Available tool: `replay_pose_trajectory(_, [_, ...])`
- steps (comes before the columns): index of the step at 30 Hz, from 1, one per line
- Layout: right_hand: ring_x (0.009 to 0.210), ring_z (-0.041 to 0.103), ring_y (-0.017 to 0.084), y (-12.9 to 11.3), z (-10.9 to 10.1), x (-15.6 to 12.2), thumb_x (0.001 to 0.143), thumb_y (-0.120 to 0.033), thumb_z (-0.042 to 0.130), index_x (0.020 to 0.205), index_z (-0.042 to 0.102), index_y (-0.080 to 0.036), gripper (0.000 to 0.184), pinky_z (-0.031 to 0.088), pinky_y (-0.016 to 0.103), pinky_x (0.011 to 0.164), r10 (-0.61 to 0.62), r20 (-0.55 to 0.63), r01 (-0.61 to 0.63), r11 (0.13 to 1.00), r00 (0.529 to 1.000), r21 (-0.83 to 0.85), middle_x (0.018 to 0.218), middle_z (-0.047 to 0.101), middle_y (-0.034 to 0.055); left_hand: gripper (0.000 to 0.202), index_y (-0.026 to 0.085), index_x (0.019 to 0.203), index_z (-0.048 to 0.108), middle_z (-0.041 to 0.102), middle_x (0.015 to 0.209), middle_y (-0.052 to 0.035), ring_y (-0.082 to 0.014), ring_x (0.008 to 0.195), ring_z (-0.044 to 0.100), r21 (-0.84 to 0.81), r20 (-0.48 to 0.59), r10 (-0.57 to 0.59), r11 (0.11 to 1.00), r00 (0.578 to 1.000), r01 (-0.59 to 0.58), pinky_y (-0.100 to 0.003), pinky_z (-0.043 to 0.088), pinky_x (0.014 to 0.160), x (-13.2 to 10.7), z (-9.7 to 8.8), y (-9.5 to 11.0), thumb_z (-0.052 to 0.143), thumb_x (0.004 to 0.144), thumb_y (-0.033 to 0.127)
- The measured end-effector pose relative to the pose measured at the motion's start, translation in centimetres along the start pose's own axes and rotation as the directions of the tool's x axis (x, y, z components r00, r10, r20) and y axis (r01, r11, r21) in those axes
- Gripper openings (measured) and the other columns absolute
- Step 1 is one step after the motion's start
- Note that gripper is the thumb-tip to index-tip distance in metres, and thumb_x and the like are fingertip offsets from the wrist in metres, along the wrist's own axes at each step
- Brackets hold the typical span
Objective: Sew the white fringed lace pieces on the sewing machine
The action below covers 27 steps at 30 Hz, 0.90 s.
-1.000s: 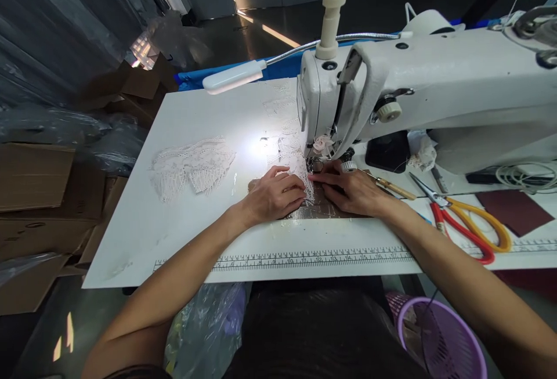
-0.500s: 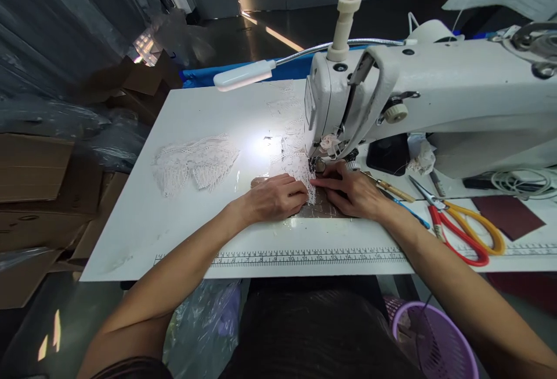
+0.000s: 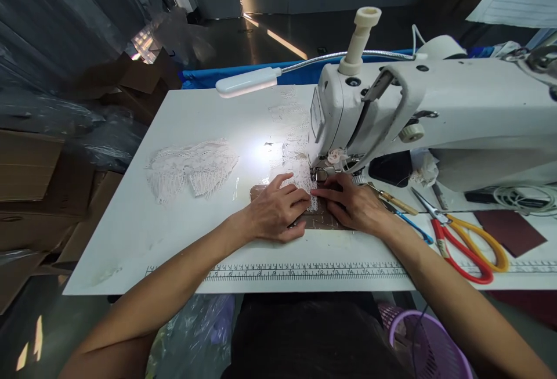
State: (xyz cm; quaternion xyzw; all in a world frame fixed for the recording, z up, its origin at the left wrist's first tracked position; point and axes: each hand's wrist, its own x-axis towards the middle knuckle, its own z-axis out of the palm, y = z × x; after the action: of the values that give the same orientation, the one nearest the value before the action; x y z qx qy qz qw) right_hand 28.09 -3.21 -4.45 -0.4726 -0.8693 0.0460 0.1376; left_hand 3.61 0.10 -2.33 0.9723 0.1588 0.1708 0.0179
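Note:
A narrow strip of white lace point(image 3: 304, 177) runs under the presser foot point(image 3: 319, 174) of a white sewing machine point(image 3: 333, 106). Left of the strip, my left hand point(image 3: 278, 209) rests palm down, its fingers bent but apart, the fingertips at the lace edge. A small dark shiny bit shows between its thumb and fingers; I cannot make out what it is. My right hand point(image 3: 354, 202) lies just right of the lace, forefinger stretched flat to its edge, thumb apart. Beneath both hands is a brown, shiny plate point(image 3: 322, 220). Another fringed lace piece point(image 3: 194, 167) lies further left.
Red-and-yellow-handled scissors point(image 3: 467, 245), a wooden-handled tool point(image 3: 399, 202) and a blue tool point(image 3: 411, 223) lie right of my right hand. A lamp point(image 3: 248, 82) hangs over the table point(image 3: 117, 216). A printed ruler point(image 3: 270, 273) follows the front edge; a purple basket point(image 3: 402, 318) stands below.
My left hand has spread from a more closed shape, lifting a finger and moving its thumb out. My right hand stays beside the lace. The whole view has shifted slightly.

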Motion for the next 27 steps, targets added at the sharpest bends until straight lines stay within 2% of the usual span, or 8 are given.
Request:
replay_pose_trajectory(4, [0.085,0.06,0.026,-0.5,0.0,0.4,0.094,-0.031,0.05,0.133,0.063,-0.029,0.041,0.042,0.03,0.058,0.089,0.037,-0.085,0.992,0.995,-0.096,0.116,0.063,0.0147,0.031,0.011,0.108,0.068,0.068,0.107,-0.0108,-0.0232,0.095,0.061,0.029,-0.006,0.026,0.999,1.0,-0.025,-0.051,0.036,0.108,0.3,0.1,-0.6,0.053,0.088,0.029])
replay_pose_trajectory(7, [0.08,0.061,0.025,-0.9,0.0,0.8,0.095,-0.033,0.048,0.135,0.06,-0.032,0.042,0.04,0.03,0.056,0.16,0.058,-0.148,0.975,0.985,-0.168,0.117,0.063,0.0144,0.034,0.008,0.11,0.067,0.068,0.106,-0.0131,-0.0245,0.091,0.059,0.042,0.036,0.029,0.999,0.999,-0.031,-0.045,0.045,0.094,0.7,0.1,-1.0,0.052,0.089,0.031])
replay_pose_trajectory(10, [0.079,0.061,0.025,-1.1,-0.1,1.0,0.095,-0.031,0.048,0.135,0.06,-0.031,0.042,0.041,0.03,0.056,0.198,0.069,-0.18,0.963,0.978,-0.2,0.117,0.064,0.0145,0.038,0.007,0.111,0.066,0.067,0.104,-0.0141,-0.0255,0.088,0.058,0.047,0.07,0.024,0.999,0.997,-0.027,-0.042,0.046,0.085,0.9,0.2,-1.3,0.052,0.087,0.032])
replay_pose_trajectory(12, [0.08,0.061,0.025,-1.1,-0.2,1.0,0.095,-0.031,0.048,0.135,0.061,-0.03,0.042,0.041,0.029,0.056,0.181,0.061,-0.167,0.968,0.982,-0.189,0.115,0.064,0.0145,0.038,0.008,0.111,0.066,0.066,0.105,-0.0138,-0.0259,0.088,0.057,0.053,0.064,0.015,0.998,0.998,-0.018,-0.043,0.045,0.085,0.9,0.2,-1.3,0.052,0.087,0.033])
replay_pose_trajectory(17, [0.083,0.063,0.024,-1.2,-0.5,0.7,0.094,-0.025,0.047,0.134,0.062,-0.027,0.043,0.044,0.029,0.06,0.055,0.022,-0.051,0.99,0.998,-0.13,0.114,0.064,0.0148,0.04,0.01,0.113,0.065,0.065,0.111,-0.0139,-0.0263,0.09,0.056,0.063,0.042,-0.004,0.998,0.999,0.002,-0.047,0.042,0.092,0.7,0.4,-1.4,0.052,0.085,0.036])
replay_pose_trajectory(22, [0.074,0.062,0.023,-1.5,-0.6,0.7,0.095,-0.024,0.045,0.133,0.063,-0.025,0.042,0.047,0.033,0.064,0.075,-0.003,-0.075,0.986,0.997,-0.15,0.113,0.064,0.0156,0.044,0.009,0.115,0.063,0.063,0.116,-0.0157,-0.0275,0.092,0.056,0.068,0.055,-0.029,0.997,0.998,0.025,-0.05,0.04,0.094,0.8,0.4,-1.6,0.054,0.085,0.039])
replay_pose_trajectory(27, [0.084,0.063,0.025,-1.4,-0.8,0.5,0.095,-0.024,0.045,0.129,0.066,-0.023,0.04,0.047,0.033,0.064,0.021,-0.042,-0.023,0.998,0.999,-0.056,0.112,0.065,0.0148,0.045,0.009,0.115,0.063,0.062,0.119,-0.016,-0.0286,0.094,0.056,0.072,0.063,-0.037,0.997,0.997,0.033,-0.05,0.04,0.093,1.0,0.4,-1.7,0.051,0.086,0.042])
